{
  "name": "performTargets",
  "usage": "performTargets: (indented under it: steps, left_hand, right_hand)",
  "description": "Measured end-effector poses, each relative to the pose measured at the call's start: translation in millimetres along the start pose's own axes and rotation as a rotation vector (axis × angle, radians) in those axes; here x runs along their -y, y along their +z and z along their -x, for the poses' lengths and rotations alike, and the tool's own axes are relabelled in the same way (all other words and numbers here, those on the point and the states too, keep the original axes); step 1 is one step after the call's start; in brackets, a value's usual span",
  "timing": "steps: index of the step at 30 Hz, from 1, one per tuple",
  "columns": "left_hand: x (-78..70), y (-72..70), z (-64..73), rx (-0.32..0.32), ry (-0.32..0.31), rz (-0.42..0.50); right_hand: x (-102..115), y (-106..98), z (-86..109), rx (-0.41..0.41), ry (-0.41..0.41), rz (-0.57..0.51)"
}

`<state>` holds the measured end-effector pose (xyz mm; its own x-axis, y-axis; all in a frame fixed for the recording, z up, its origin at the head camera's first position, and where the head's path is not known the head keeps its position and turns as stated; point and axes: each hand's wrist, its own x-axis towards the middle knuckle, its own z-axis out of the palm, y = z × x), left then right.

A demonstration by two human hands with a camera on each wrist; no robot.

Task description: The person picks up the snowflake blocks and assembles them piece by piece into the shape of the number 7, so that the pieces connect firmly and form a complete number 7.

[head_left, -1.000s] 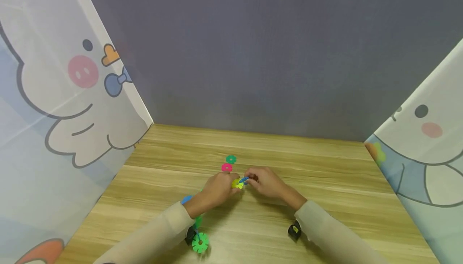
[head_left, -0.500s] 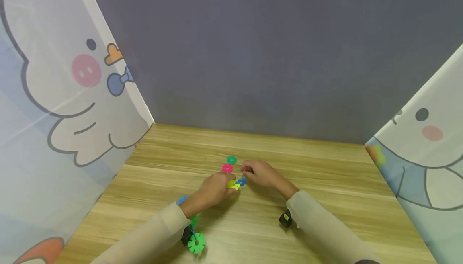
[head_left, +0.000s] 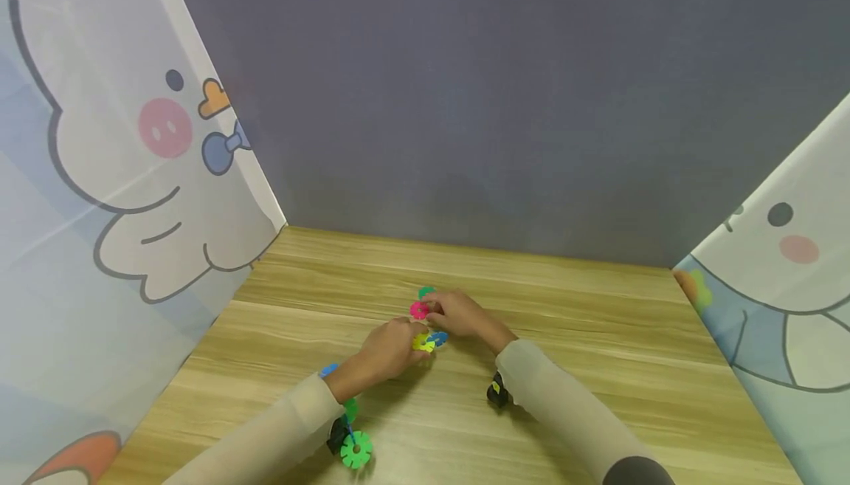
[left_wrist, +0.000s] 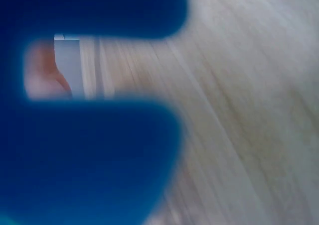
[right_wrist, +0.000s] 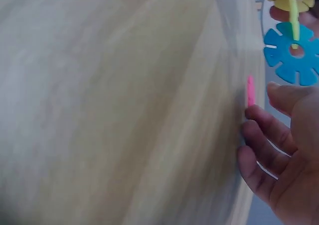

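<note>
In the head view my left hand (head_left: 387, 350) pinches a yellow slotted plastic disc (head_left: 423, 343). A blue slotted disc (head_left: 438, 339) is joined to its right side; in the right wrist view a yellow piece (right_wrist: 294, 21) stands edge-on in this blue disc (right_wrist: 285, 65). My right hand (head_left: 460, 313) reaches over the table, its fingertips at a pink disc (head_left: 418, 311), with the thumb apart from it. A dark green disc (head_left: 426, 292) lies just behind, partly covered by the right fingers. A blurred blue slotted piece (left_wrist: 89, 160) fills much of the left wrist view.
Beside and under the left forearm run a blue disc (head_left: 330, 370), a green disc (head_left: 350, 410) and a bright green disc (head_left: 356, 450) standing on edge. Black wrist cameras sit under both sleeves. A grey panel (head_left: 425, 101) and printed side walls enclose the wooden table (head_left: 584, 308).
My right hand has let go of the blue disc and moved left to the pink disc. The left hand keeps its hold on the yellow disc, shifting slightly left.
</note>
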<state>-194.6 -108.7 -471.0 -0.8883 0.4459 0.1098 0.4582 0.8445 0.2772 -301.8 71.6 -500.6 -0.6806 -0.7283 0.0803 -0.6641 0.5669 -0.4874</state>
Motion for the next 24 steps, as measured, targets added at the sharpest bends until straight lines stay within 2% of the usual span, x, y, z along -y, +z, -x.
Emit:
performTargets:
  steps: [6, 9, 13, 20, 24]
  left_hand:
    - [0.2, -1.5, 3.0, 0.018, 0.001, 0.001]
    - [0.7, -2.0, 4.1, 0.027, -0.008, 0.011]
    - [0.6, -2.4, 3.5, 0.025, -0.025, 0.016]
    - [-1.5, -2.2, 3.6, 0.041, -0.035, 0.007]
    - [-2.4, -2.5, 2.8, 0.037, -0.029, 0.006]
  right_hand:
    - [2, 14, -6.9, 0.031, 0.082, 0.122]
    - [2, 18, -8.1, 0.018, 0.115, 0.134]
    - [2, 15, -7.7, 0.007, 0.139, 0.068]
    - [-4, 10, 2.5, -0.05, 0.194, -0.153]
    - [-5, 3, 9.9, -0.058, 0.166, -0.213]
